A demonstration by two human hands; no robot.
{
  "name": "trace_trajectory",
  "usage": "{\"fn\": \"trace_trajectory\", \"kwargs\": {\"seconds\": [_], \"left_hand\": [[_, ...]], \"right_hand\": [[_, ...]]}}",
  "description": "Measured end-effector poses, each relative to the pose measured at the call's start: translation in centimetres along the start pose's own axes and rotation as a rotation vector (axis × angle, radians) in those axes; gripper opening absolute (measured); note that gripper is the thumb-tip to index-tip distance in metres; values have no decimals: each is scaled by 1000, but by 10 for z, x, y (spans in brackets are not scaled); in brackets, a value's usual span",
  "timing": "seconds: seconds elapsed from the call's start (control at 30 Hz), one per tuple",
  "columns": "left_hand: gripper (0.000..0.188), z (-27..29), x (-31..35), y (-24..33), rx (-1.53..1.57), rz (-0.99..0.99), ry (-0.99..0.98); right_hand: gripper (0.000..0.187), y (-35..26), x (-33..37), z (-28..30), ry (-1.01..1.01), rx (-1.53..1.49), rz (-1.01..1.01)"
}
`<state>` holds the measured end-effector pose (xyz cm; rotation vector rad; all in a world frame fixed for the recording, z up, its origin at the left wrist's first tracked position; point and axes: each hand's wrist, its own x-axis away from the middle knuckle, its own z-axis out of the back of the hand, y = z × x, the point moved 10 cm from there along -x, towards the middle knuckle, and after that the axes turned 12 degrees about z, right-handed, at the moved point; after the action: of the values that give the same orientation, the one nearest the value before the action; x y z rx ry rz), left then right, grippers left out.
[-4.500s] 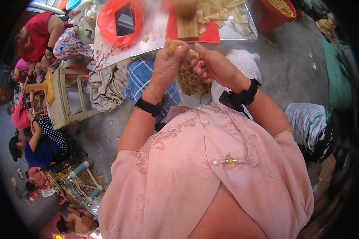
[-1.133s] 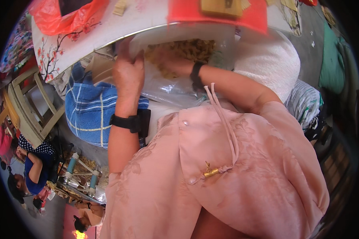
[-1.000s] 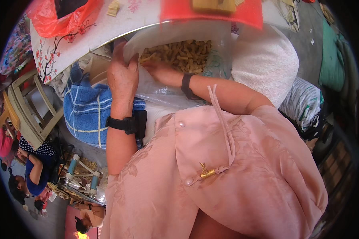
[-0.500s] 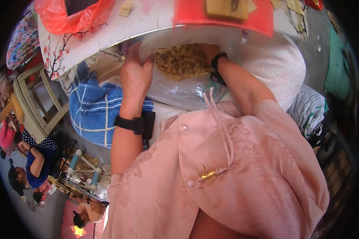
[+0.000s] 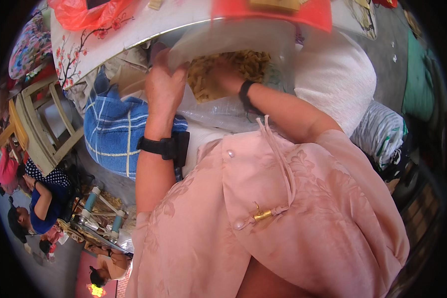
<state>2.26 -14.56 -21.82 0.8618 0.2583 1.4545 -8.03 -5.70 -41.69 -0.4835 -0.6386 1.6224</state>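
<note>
A large clear plastic bag lies open at the table edge in front of me. Many short yellow-brown strips fill its mouth; their exact kind I cannot make out. My left hand pinches the left side of the bag's rim between thumb and fingers. Reaching in from the right, my right hand is down among the strips. Motion smears its fingers, so whether it holds any strips is not visible. Each wrist wears a black band.
A white table with painted red blossoms curves ahead, bearing a red plastic bag, a red sheet and a wooden block. Left are a blue checked towel and a wooden chair; right, a white cloth bundle. Other people sit far left.
My right hand has moved left, from the right side of the bag's mouth to the middle of the strips. The left hand keeps its hold on the rim. The whole view has shifted slightly.
</note>
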Motion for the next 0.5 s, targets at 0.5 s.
{"fn": "trace_trajectory", "kwargs": {"seconds": [0.5], "left_hand": [[43,-7,2,12,-9,113,-51]], "right_hand": [[54,89,23,32,-377,-138,-89]]}}
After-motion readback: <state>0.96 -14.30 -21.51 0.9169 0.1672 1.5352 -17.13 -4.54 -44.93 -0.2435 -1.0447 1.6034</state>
